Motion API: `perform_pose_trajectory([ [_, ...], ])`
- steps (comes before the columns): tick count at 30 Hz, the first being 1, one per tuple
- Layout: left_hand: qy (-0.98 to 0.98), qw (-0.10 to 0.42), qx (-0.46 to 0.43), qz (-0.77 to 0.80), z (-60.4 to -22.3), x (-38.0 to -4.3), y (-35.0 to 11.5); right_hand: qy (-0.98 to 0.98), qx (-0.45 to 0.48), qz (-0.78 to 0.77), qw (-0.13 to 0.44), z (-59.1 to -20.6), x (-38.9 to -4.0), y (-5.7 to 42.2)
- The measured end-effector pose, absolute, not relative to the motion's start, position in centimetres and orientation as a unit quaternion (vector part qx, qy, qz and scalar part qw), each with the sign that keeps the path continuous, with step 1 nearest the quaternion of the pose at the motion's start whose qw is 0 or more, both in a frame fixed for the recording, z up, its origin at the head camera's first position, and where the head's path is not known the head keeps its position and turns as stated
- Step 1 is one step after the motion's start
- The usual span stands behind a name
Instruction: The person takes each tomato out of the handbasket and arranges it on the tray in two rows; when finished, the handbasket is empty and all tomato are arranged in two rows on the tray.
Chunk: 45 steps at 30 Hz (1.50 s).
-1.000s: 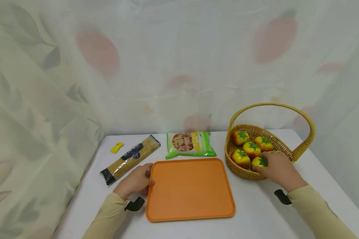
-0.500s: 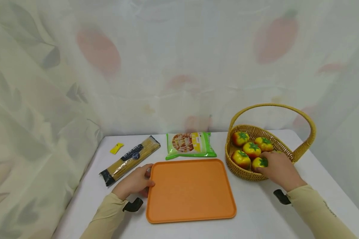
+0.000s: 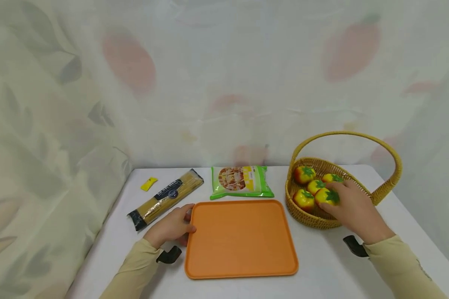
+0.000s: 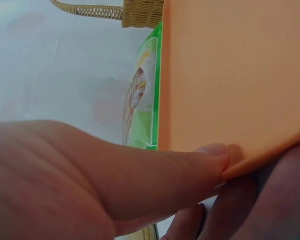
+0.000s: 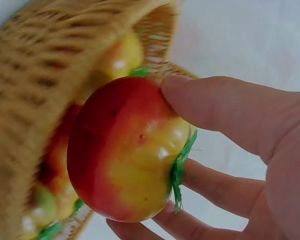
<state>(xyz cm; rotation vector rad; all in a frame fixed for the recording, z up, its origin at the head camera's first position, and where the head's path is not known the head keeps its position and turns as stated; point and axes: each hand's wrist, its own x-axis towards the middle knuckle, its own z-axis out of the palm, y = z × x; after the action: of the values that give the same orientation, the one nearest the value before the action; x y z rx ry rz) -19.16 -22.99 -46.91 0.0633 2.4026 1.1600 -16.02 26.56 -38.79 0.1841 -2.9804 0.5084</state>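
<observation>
My right hand (image 3: pixel 353 209) holds a red-and-yellow artificial persimmon (image 5: pixel 125 155) with a green leafy top, thumb on one side and fingers on the other. It is raised above the wicker basket (image 3: pixel 310 220), whose arched handle stands up. Several more persimmons (image 3: pixel 304 174) lie inside the basket. At the left edge of an orange tray (image 3: pixel 243 241), my left hand (image 3: pixel 170 226) pinches the rim; the left wrist view shows the thumb (image 4: pixel 210 160) on top and fingers curled beneath. The tray bears nothing.
Behind the tray lies a green-edged food packet (image 3: pixel 241 182). A pack of spaghetti (image 3: pixel 166 199) lies slantwise at the left, with a small yellow sachet (image 3: pixel 148 183) beyond it. Printed curtains (image 3: pixel 224 83) hang behind the white table (image 3: pixel 321 265).
My right hand has lifted the persimmon up from among the others in the basket. The left hand stays on the tray's rim. The whole head view has shifted slightly.
</observation>
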Motion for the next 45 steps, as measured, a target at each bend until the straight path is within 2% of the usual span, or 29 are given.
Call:
perform_pose_trajectory([
  [11,0.881,0.227,0.021,0.414,-46.8,-19.2,-23.3,-0.969,0.085,0.228,0.043,-37.4,-16.9,20.2],
  [21,0.881,0.229,0.036,0.413,-46.3,-19.6,-22.5,-0.945,0.145,0.287,0.065,-39.5,-18.4,13.5],
  [34,0.884,0.225,0.036,0.409,-46.4,-19.2,-22.7,-0.920,0.199,0.337,-0.011,-44.1,-19.7,4.2],
  [45,0.879,0.231,0.033,0.416,-46.4,-19.1,-22.8,-0.918,0.227,0.323,-0.034,-45.4,-19.2,0.3],
])
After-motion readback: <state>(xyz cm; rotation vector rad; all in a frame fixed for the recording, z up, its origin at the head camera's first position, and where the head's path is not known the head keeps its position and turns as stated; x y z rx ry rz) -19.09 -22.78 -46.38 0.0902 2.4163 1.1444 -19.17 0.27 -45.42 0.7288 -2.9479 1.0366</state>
